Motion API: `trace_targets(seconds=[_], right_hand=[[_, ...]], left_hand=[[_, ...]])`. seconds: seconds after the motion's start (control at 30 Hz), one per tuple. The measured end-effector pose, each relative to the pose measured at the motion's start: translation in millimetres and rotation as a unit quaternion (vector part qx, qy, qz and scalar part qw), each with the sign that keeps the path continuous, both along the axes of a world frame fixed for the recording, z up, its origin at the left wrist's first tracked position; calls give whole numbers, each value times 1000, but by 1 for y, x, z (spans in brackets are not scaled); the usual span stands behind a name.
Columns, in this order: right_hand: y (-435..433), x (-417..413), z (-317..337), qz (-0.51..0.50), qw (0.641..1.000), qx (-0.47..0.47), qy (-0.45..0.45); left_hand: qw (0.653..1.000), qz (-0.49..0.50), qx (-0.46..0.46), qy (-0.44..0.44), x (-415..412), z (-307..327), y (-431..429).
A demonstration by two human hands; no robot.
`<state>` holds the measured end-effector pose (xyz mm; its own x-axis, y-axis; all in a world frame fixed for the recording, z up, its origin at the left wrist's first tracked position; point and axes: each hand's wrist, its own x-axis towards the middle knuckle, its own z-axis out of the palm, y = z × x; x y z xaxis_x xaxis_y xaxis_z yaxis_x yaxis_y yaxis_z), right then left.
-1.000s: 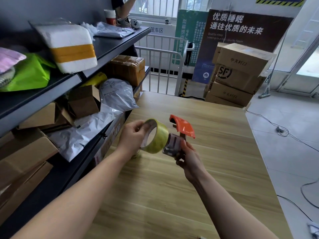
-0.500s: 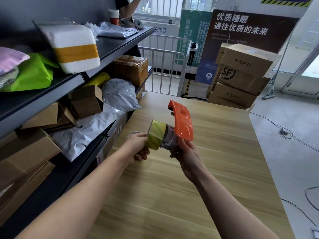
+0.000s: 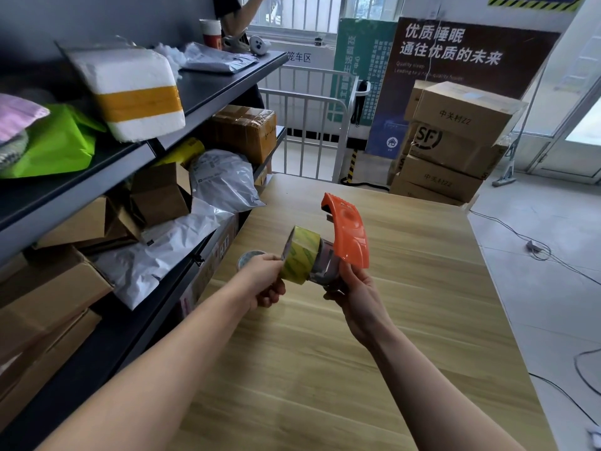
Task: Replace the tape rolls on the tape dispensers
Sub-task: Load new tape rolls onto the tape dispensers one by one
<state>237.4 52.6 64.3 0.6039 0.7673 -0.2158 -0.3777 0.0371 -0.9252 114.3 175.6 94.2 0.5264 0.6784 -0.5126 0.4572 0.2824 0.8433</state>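
Pressed further onto the orange dispenser (image 3: pixel 346 236) gripped by the right hand (image 3: pixel 356 292), the yellow tape roll (image 3: pixel 300 254) sits between both hands, left hand (image 3: pixel 265 281) grasping its edge.

So a second ago my left hand (image 3: pixel 265 281) had the yellowish tape roll (image 3: pixel 297 253) held apart from the orange dispenser (image 3: pixel 344 236), open face toward me. Now the roll's turned edge-on and sits against the dispenser's grey hub. My right hand (image 3: pixel 356 296) tipped the dispenser too, so the orange shell faces up more. Both are held a bit higher over the table (image 3: pixel 406 320).
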Motion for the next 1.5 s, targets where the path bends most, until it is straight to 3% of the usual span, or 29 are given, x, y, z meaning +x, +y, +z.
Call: trace_targets(seconds=[0.07, 0.13, 0.23, 0.3, 0.37, 0.47, 0.57, 0.7, 0.77, 0.87, 1.0, 1.2, 1.33, 1.43, 1.5], right_hand=[[-1, 1, 1, 2, 1000, -1, 0], [-1, 4, 3, -8, 1000, -2, -5], [-2, 9, 9, -30, 999, -4, -25], [-1, 10, 13, -35, 999, -4, -39], [1, 8, 15, -38, 998, -1, -41], [3, 5, 18, -41, 998, 10, -35], [2, 7, 17, -49, 998, 11, -33], [-1, 10, 14, -60, 997, -6, -57], [-1, 10, 13, -70, 995, -13, -73], [-2, 9, 12, -100, 992, -15, -81], [-3, 11, 15, -110, 991, 8, -71], [0, 2, 15, -27, 995, 10, -94], [-2, -2, 14, 7, 993, -1, -115], [-7, -1, 14, 13, 993, -1, -120], [-9, 0, 13, 10, 994, -2, -113]], left_hand=[[999, -2, 40, -14, -3, 0, 3], [989, -21, 145, 7, -7, 3, 12], [922, -85, 362, 105, -13, 13, 29], [886, -118, 426, 145, -12, 20, 37], [874, -159, 433, 157, -8, 23, 39], [906, -174, 368, 116, -2, 19, 38], [961, -145, 235, 28, -4, 12, 35], [991, -127, 49, 0, -4, 12, 31], [993, -113, -20, -6, -4, 14, 31], [994, -104, -41, 9, -5, 18, 37], [998, -41, -47, 26, -3, 18, 42], [999, 7, -7, 49, 15, 23, 27], [993, 72, -90, -39, 23, 34, 16], [967, 77, -207, -128, 22, 41, 12], [956, 67, -230, -169, 21, 44, 10]])
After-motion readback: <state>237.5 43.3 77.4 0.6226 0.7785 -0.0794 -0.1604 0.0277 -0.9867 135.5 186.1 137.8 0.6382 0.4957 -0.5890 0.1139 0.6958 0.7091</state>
